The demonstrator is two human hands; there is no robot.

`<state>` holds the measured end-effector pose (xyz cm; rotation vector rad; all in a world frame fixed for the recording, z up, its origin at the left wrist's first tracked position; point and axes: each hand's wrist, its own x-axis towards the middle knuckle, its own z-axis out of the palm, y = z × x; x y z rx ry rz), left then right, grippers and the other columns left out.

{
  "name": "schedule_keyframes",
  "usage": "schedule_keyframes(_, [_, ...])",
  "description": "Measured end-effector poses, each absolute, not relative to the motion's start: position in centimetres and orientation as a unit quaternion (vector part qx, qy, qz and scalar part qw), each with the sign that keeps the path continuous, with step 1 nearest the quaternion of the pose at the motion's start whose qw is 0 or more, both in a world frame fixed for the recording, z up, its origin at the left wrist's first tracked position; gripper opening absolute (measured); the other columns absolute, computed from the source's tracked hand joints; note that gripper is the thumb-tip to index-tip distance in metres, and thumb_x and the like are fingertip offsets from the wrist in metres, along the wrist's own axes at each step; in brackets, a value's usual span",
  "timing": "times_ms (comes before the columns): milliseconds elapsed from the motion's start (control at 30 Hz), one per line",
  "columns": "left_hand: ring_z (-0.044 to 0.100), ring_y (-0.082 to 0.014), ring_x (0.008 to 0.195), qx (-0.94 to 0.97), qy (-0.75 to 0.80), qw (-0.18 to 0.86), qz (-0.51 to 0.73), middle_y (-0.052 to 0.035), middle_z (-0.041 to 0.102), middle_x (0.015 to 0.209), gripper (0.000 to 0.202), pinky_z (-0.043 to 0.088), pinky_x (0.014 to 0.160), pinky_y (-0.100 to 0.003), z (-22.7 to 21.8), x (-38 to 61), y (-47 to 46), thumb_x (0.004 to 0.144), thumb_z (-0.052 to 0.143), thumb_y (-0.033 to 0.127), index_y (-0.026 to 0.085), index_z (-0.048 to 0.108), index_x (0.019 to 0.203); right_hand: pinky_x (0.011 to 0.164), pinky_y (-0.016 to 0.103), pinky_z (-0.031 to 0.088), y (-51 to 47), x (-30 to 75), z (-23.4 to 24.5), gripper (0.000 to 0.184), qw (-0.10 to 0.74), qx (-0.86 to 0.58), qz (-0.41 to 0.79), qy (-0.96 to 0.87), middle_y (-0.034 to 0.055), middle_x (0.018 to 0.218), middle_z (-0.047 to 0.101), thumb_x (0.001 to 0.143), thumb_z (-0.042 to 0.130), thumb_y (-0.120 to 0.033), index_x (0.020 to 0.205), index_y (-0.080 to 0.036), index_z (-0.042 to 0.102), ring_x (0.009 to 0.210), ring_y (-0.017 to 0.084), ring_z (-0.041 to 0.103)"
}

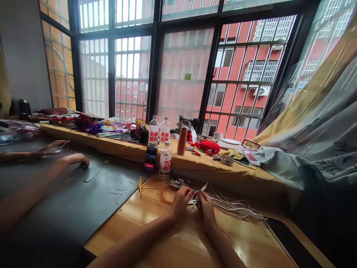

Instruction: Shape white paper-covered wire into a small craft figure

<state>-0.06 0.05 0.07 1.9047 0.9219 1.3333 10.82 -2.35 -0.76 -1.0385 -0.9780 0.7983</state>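
My left hand (pixel 182 203) and my right hand (pixel 206 209) meet over the wooden table, fingertips close together and pinched. Between them is a thin white cord (pixel 205 187), one end poking up past the fingers. Just how each fingertip grips it is too small to make out. Beyond my right hand lies a loose bundle of white cords (pixel 240 209). A coil of orange-brown cord (pixel 165 197) rests beside my left hand. Right behind my hands sits a small tray of metal pieces (pixel 180 182).
At left, a co-worker's hands (pixel 74 159) are over a dark mat (pixel 111 186). A yellow tool (pixel 140 185) lies on the table. Bottles (pixel 165 160), an orange-brown thread spool (pixel 182 141) and a red plush toy (pixel 209 147) stand along the back. A dark flat panel (pixel 290 238) lies right.
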Motion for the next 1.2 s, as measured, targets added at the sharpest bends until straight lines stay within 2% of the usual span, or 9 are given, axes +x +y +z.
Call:
schedule_keyframes(133, [0.051, -0.015, 0.076, 0.684, 0.334, 0.369, 0.534, -0.0045, 0.055, 0.079, 0.024, 0.039, 0.071, -0.025, 0.2, -0.2, 0.3, 0.077, 0.042, 0.035, 0.015, 0.056, 0.08, 0.042, 0.018, 0.031, -2.3, 10.4, -0.8, 0.031, 0.689, -0.415, 0.426, -0.415, -0.0045, 0.052, 0.048, 0.055, 0.063, -0.045, 0.063, -0.017, 0.052, 0.044, 0.007, 0.04])
schedule_keyframes(267, [0.051, -0.0142, 0.074, 0.691, 0.287, 0.415, 0.518, -0.0032, 0.053, 0.077, 0.028, 0.039, 0.07, -0.025, -0.2, -0.3, 0.8, 0.074, 0.045, 0.039, 0.015, 0.06, 0.076, 0.037, 0.017, 0.021, -2.5, 9.7, -0.8, 0.033, 0.622, -0.398, 0.475, -0.478, -0.0066, 0.043, 0.041, 0.061, 0.057, -0.049, 0.061, -0.016, 0.05, 0.036, 0.005, 0.028])
schedule_keyframes(400, [0.049, -0.0119, 0.063, 0.635, 0.279, 0.492, 0.526, -0.0005, 0.051, 0.066, 0.027, 0.04, 0.06, -0.023, -0.3, -0.4, 1.2, 0.066, 0.053, 0.04, 0.014, 0.057, 0.067, 0.04, 0.018, 0.019, -3.0, 9.7, -0.1, 0.034, 0.577, -0.398, 0.486, -0.522, -0.0082, 0.042, 0.033, 0.06, 0.058, -0.049, 0.06, -0.016, 0.05, 0.039, 0.004, 0.025])
schedule_keyframes(533, [0.042, -0.0078, 0.047, 0.582, 0.286, 0.57, 0.505, 0.0032, 0.048, 0.052, 0.027, 0.032, 0.045, -0.019, 0.1, -0.6, 1.3, 0.061, 0.056, 0.041, 0.014, 0.052, 0.063, 0.043, 0.018, 0.022, -3.4, 10.1, 0.7, 0.032, 0.515, -0.416, 0.477, -0.579, -0.0064, 0.049, 0.039, 0.058, 0.061, -0.046, 0.064, -0.015, 0.056, 0.044, 0.005, 0.03])
schedule_keyframes(733, [0.029, -0.0041, 0.039, 0.589, 0.304, 0.541, 0.518, 0.0064, 0.042, 0.049, 0.029, 0.023, 0.039, -0.018, 0.1, -0.8, 1.4, 0.06, 0.057, 0.042, 0.014, 0.05, 0.061, 0.052, 0.021, 0.034, -3.3, 10.4, 0.2, 0.031, 0.524, -0.453, 0.383, -0.611, -0.0031, 0.057, 0.05, 0.063, 0.056, -0.046, 0.067, -0.015, 0.057, 0.052, 0.01, 0.044])
schedule_keyframes(900, [0.026, -0.0037, 0.036, 0.589, 0.325, 0.529, 0.517, 0.0068, 0.042, 0.048, 0.031, 0.02, 0.037, -0.018, -0.2, -0.6, 1.8, 0.06, 0.054, 0.046, 0.015, 0.046, 0.06, 0.057, 0.024, 0.037, -3.8, 10.6, 0.3, 0.032, 0.515, -0.53, 0.222, -0.636, 0.0018, 0.062, 0.058, 0.072, 0.046, -0.045, 0.071, -0.016, 0.059, 0.059, 0.015, 0.051])
schedule_keyframes(1000, [0.034, -0.0055, 0.039, 0.607, 0.337, 0.5, 0.518, 0.0049, 0.047, 0.051, 0.028, 0.025, 0.039, -0.018, -0.1, -0.7, 1.6, 0.062, 0.053, 0.043, 0.016, 0.046, 0.061, 0.06, 0.024, 0.038, -4.4, 10.2, 0.4, 0.03, 0.474, -0.574, 0.131, -0.654, 0.0046, 0.073, 0.062, 0.077, 0.04, -0.041, 0.077, -0.018, 0.06, 0.066, 0.017, 0.055])
schedule_keyframes(1100, [0.045, -0.0093, 0.05, 0.634, 0.336, 0.461, 0.521, 0.0028, 0.05, 0.054, 0.022, 0.034, 0.048, -0.02, -0.1, -0.7, 1.3, 0.066, 0.052, 0.037, 0.016, 0.05, 0.062, 0.063, 0.024, 0.038, -4.9, 9.6, 0.5, 0.03, 0.404, -0.614, 0.052, -0.676, 0.0058, 0.081, 0.063, 0.081, 0.035, -0.036, 0.083, -0.019, 0.059, 0.072, 0.018, 0.057])
schedule_keyframes(1200, [0.05, -0.0119, 0.057, 0.64, 0.337, 0.46, 0.514, 0.0013, 0.055, 0.06, 0.019, 0.038, 0.056, -0.022, -0.1, -0.7, 1.3, 0.067, 0.051, 0.033, 0.016, 0.055, 0.071, 0.062, 0.023, 0.037, -5.0, 9.2, 0.5, 0.029, 0.339, -0.632, 0.008, -0.696, 0.0062, 0.084, 0.063, 0.083, 0.032, -0.031, 0.087, -0.019, 0.058, 0.076, 0.018, 0.058])
